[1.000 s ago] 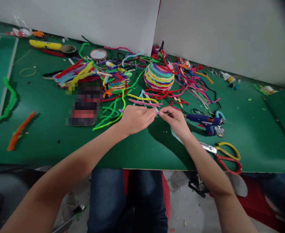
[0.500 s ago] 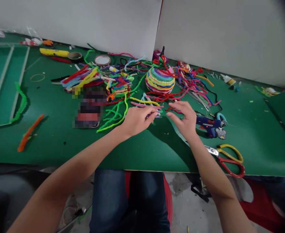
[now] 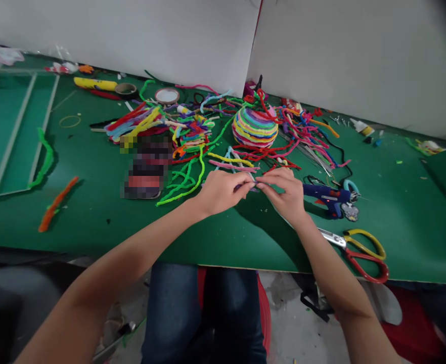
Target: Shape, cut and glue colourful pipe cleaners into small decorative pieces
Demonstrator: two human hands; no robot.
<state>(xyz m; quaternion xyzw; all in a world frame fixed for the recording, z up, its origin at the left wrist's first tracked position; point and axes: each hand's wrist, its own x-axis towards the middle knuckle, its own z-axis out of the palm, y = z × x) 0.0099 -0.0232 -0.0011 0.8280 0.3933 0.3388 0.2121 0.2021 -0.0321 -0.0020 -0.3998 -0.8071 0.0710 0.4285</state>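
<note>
My left hand [image 3: 223, 191] and my right hand [image 3: 284, 191] meet fingertip to fingertip just above the table. Both are closed in a pinch on a thin pipe cleaner, mostly hidden by the fingers; the bit that shows looks purple. Just beyond them lie a pink pipe cleaner [image 3: 232, 166] and a yellow pipe cleaner [image 3: 234, 159]. Farther back sits a ball wound in rainbow stripes [image 3: 255, 127], with red strands on top and around its base.
Right of my hands lie a blue glue gun [image 3: 326, 193] and scissors [image 3: 367, 253] with yellow and red handles. Bundled pipe cleaners [image 3: 135, 124], loose green strands [image 3: 181, 182] and a blurred-out dark object [image 3: 147, 169] lie left. Tape rolls [image 3: 167, 96] stand near the white wall.
My right hand has moved left and closed its fingers, which were apart, against the left hand's fingertips. The whole view has shifted slightly.
</note>
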